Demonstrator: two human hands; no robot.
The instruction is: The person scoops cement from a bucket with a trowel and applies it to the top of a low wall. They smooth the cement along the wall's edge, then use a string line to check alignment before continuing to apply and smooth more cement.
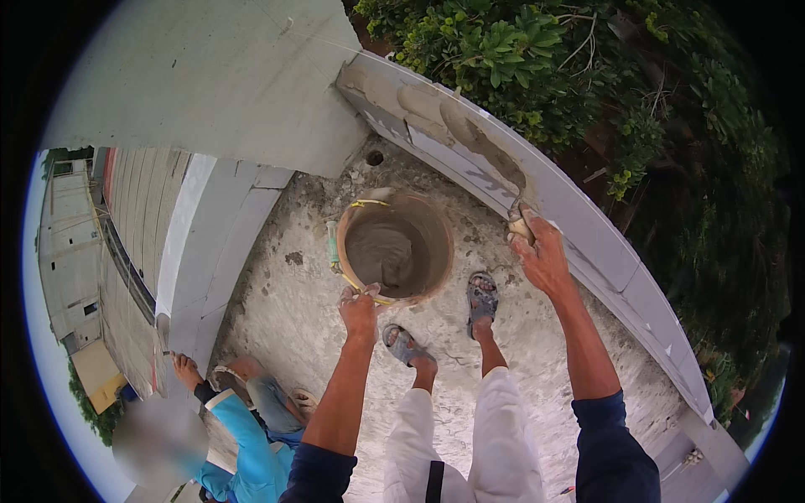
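Note:
A round bucket (447, 243) of wet grey mortar (381, 247) stands on the floor in front of my feet. My left hand (359, 312) is closed on its near rim, beside a yellow strap. On the right, my right hand (541, 256) grips a trowel (520, 225) by its pale handle. The blade is held close to the low wall (587, 222); whether it touches is hard to see. Fresh mortar (474, 138) coats part of the wall's upper inner face beyond the trowel.
A co-worker in a light-blue top (256, 436) crouches at left, one hand (186, 369) raised by another low wall (205, 251) with a small tool. A grey wall (210, 84) rises ahead, with a round floor hole (375, 157) near its corner. Bushes (503, 46) grow beyond the right wall.

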